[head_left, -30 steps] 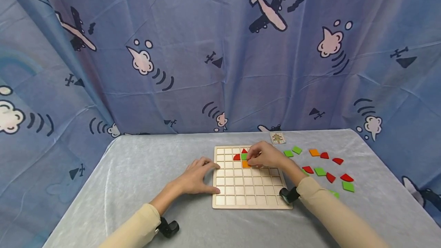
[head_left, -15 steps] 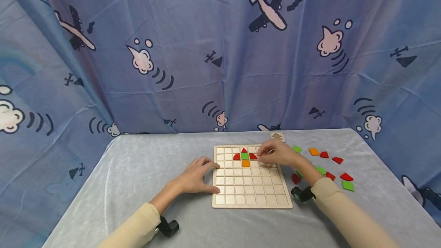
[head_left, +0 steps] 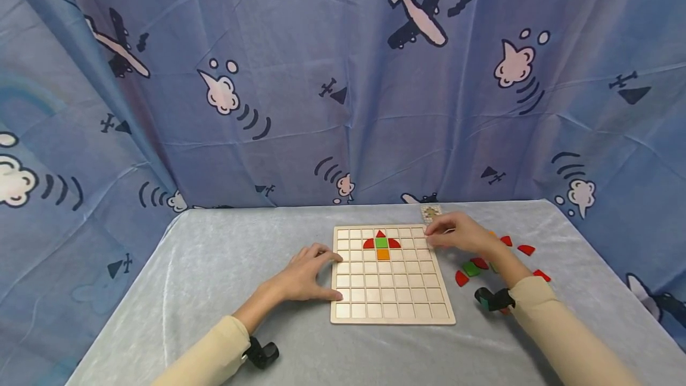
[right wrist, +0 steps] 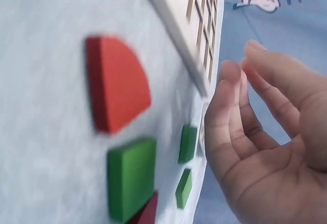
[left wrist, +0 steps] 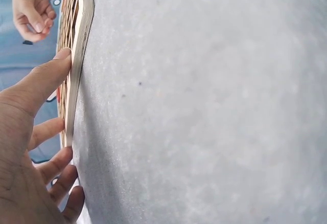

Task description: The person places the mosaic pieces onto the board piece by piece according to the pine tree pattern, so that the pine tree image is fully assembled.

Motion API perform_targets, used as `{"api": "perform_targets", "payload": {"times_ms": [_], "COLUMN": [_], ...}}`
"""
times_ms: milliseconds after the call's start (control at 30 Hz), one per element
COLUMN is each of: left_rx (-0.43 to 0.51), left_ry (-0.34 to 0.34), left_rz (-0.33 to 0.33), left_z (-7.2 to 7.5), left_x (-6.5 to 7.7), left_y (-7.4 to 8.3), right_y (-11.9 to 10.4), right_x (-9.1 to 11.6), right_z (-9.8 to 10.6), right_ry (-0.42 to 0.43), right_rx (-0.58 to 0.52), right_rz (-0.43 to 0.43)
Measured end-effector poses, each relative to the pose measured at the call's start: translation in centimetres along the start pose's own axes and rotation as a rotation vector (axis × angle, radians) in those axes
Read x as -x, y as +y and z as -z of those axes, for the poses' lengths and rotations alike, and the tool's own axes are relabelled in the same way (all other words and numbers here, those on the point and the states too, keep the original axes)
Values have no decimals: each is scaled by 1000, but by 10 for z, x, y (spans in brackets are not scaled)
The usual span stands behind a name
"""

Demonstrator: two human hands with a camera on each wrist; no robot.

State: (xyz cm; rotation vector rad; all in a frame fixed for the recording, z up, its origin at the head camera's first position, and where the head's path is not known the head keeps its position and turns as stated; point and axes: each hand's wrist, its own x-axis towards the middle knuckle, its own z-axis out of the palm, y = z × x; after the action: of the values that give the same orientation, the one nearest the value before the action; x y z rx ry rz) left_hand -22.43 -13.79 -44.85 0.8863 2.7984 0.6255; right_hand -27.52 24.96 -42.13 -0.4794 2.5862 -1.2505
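A wooden grid board (head_left: 393,296) lies on the table in the head view. Near its far edge sit a red triangle (head_left: 380,234), a green square (head_left: 381,243) under it, and an orange square (head_left: 383,254) below that. Red quarter-round tiles (head_left: 368,244) flank the green square on both sides. My left hand (head_left: 305,276) rests thumb and fingertips on the board's left edge, fingers spread. My right hand (head_left: 455,234) hovers by the board's far right corner. In the right wrist view nothing shows between its loosely bent fingers.
Loose tiles lie right of the board, among them a red quarter-round (right wrist: 120,83) and a green square (right wrist: 132,178); the right arm hides some. A small card with a tree picture (head_left: 430,213) lies behind the board. A patterned blue curtain (head_left: 278,76) stands behind the table.
My right hand has moved right, off the pieces on the board to its far right corner. The right red quarter-round, hidden before, now shows beside the green square. My left hand stays put.
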Motion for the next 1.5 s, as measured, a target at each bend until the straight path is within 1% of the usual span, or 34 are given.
{"api": "perform_targets", "payload": {"times_ms": [67, 200, 300, 433, 667, 800, 1200, 1367, 1500], "left_rx": [2, 1, 3, 3, -2, 0, -12, -15, -10], "left_ry": [0, 1, 3, 5, 3, 1, -10, -10, -6], "left_rz": [0, 0, -2, -1, 2, 8, 15, 14, 7], "left_z": [0, -1, -1, -1, -1, -1, 0, -1, -1], "left_x": [0, 0, 0, 0, -2, -1, -1, -2, -2], "left_y": [0, 0, 0, 0, -1, 0, 0, -1, -2], "right_y": [3, 13, 21, 29, 36, 39, 43, 45, 47], "right_x": [2, 5, 7, 10, 13, 13, 10, 9, 6], "right_z": [3, 10, 15, 22, 29, 31, 34, 33, 30], "right_ry": [5, 24, 34, 42, 54, 49, 29, 35, 37], "right_rx": [-1, 0, 9, 28, 56, 57, 36, 66, 97], "right_rz": [-23, -40, -25, -25, -103, -120, -105, -107, -93]}}
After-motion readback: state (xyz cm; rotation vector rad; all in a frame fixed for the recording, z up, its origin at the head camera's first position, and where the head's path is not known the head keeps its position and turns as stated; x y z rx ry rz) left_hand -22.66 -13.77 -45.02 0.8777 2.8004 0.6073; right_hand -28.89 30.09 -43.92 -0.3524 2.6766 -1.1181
